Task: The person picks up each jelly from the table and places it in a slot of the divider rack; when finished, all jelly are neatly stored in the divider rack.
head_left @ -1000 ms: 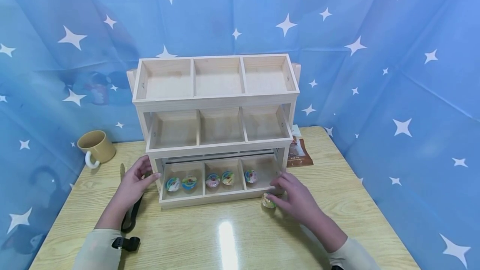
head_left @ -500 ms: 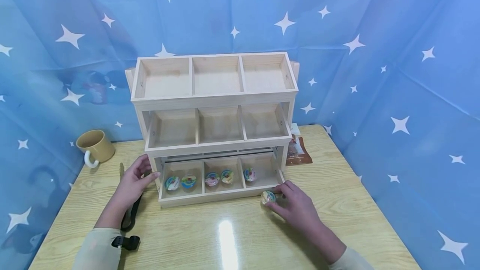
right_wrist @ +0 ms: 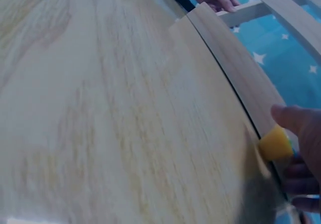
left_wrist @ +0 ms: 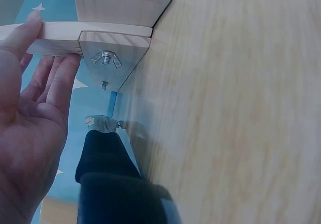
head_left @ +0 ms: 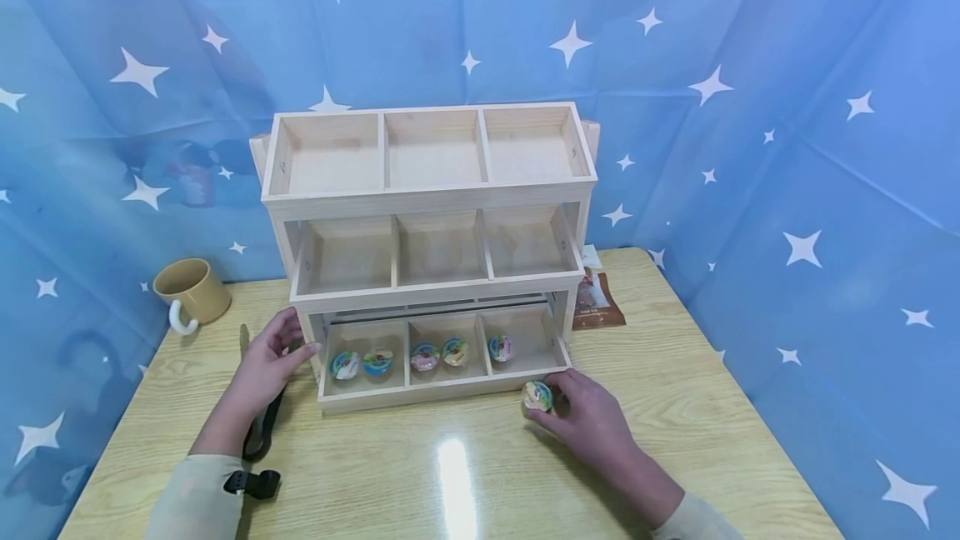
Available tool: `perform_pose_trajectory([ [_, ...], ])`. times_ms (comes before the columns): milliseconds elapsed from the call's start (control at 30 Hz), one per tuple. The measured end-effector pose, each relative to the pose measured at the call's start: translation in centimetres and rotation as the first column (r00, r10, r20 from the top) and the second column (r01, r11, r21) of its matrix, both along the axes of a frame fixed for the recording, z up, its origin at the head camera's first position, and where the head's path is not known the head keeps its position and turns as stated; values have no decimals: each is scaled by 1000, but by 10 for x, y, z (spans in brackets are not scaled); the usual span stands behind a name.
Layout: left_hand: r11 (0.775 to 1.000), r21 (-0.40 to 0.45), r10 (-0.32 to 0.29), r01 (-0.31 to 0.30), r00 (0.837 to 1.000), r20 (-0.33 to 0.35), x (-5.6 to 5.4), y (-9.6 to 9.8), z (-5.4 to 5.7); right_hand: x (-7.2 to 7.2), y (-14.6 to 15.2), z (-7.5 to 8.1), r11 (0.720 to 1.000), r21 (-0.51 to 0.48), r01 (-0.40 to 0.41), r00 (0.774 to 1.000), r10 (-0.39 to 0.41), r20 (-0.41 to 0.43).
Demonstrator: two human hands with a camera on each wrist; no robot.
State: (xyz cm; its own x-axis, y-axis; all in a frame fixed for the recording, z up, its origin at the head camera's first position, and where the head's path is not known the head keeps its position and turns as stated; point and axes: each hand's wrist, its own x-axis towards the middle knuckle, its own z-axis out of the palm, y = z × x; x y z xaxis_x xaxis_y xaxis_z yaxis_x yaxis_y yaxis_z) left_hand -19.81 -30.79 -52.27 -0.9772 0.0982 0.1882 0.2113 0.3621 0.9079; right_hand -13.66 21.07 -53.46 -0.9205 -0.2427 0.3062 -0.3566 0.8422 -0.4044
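Note:
My right hand [head_left: 592, 415] pinches a small jelly cup [head_left: 536, 397] between thumb and fingers, just in front of the bottom tray's right end. Its printed lid faces up in the head view; its yellow body [right_wrist: 276, 143] shows in the right wrist view. On the left, my left hand [head_left: 264, 365] grips the side post [left_wrist: 57, 37] of a three-tier wooden rack [head_left: 431, 207], thumb on one side and fingers on the other. The bottom tray [head_left: 442, 397] has three compartments. Two jelly cups lie in the left one, two in the middle, and one jelly cup [head_left: 500, 348] in the right.
A tan mug [head_left: 193, 294] with a white handle stands at the back left. Beside my left forearm lies a long black-handled tool [head_left: 262, 432]. Behind the rack's right side lies a brown packet [head_left: 598, 307]. Blue star-printed cloth [head_left: 750, 173] borders the table.
My right hand has shifted slightly down and taken hold of the jelly cup, whose lid now shows more fully. The left hand stays on the post.

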Motion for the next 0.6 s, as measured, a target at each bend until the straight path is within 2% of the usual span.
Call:
perform_pose_trajectory([
  [333,1000,1,-1,1,1000,-1,0,1,1,-1,-4,-1,1000,-15,-13,1000,13,13],
  [600,1000,-4,1,-1,1000,-4,0,0,0,0,-1,6,997,-38,-70,997,71,32],
])
